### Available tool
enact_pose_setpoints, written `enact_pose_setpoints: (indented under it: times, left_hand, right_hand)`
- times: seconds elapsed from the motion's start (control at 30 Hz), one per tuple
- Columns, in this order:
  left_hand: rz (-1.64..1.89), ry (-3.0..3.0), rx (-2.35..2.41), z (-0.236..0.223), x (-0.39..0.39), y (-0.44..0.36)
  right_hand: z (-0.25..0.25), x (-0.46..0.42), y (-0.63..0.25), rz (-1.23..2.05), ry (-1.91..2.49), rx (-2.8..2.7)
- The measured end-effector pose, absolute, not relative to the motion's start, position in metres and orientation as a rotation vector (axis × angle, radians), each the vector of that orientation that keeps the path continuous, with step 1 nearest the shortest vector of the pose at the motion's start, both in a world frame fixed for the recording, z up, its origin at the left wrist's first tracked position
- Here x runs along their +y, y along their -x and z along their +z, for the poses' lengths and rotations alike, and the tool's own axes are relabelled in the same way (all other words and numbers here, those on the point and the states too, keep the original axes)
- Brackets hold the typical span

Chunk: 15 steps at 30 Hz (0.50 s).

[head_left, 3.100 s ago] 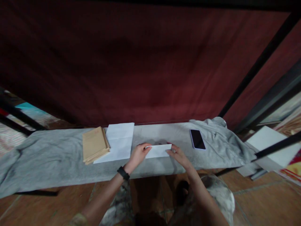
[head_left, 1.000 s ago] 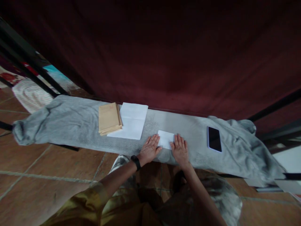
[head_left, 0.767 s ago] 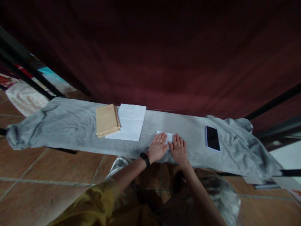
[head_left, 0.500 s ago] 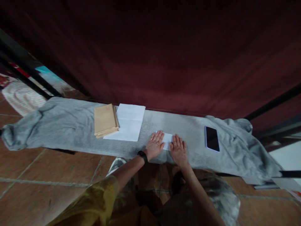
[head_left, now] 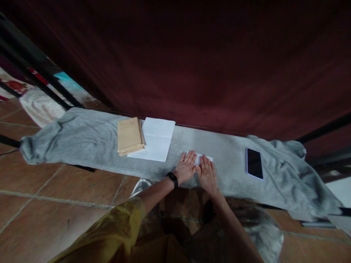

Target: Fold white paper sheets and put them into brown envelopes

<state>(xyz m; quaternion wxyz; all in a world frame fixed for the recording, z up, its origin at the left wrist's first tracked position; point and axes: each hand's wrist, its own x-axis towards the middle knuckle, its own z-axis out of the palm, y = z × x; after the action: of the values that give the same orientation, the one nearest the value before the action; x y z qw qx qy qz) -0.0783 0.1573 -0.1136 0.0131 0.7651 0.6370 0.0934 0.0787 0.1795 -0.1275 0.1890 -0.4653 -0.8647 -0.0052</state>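
Observation:
A small folded sheet of white paper [head_left: 197, 159] lies on the grey cloth [head_left: 222, 153], mostly hidden under my hands. Flat on its left part rests my left hand [head_left: 185, 167], fingers stretched out, with a black band on the wrist. My right hand [head_left: 207, 173] presses on the paper from the right, its fingers also straight and flat. The thumbs of the two hands meet or nearly meet over the paper. Neither hand is closed round anything.
Left of my hands lie a larger creased white sheet [head_left: 160, 140] and a stack of brown envelopes [head_left: 129, 135] overlapping it. A phone [head_left: 254, 163] lies to the right. A dark red curtain [head_left: 192, 80] hangs behind the cloth-covered surface. Tiled floor [head_left: 82, 197] shows below.
My right hand has slid left across the paper, close against my left hand, uncovering the paper's right end. The whole view has shifted slightly.

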Motion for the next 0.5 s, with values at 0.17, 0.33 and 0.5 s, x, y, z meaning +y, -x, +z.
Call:
enact_pose_setpoints:
  times: [0.17, 0.33, 0.5]
  left_hand:
    - [0.344, -2.345, 1.993, -0.111, 0.156, 0.081]
    - [0.349, -2.325, 2.025, -0.111, 0.154, 0.094]
    - [0.339, -2.303, 2.077, -0.109, 0.149, 0.108]
  right_hand:
    - [-0.13, 0.182, -0.086, -0.066, 1.361, -2.423]
    - [-0.131, 0.184, -0.092, -0.08, 1.414, -2.377]
    - [-0.133, 0.184, -0.098, -0.096, 1.438, -2.322]
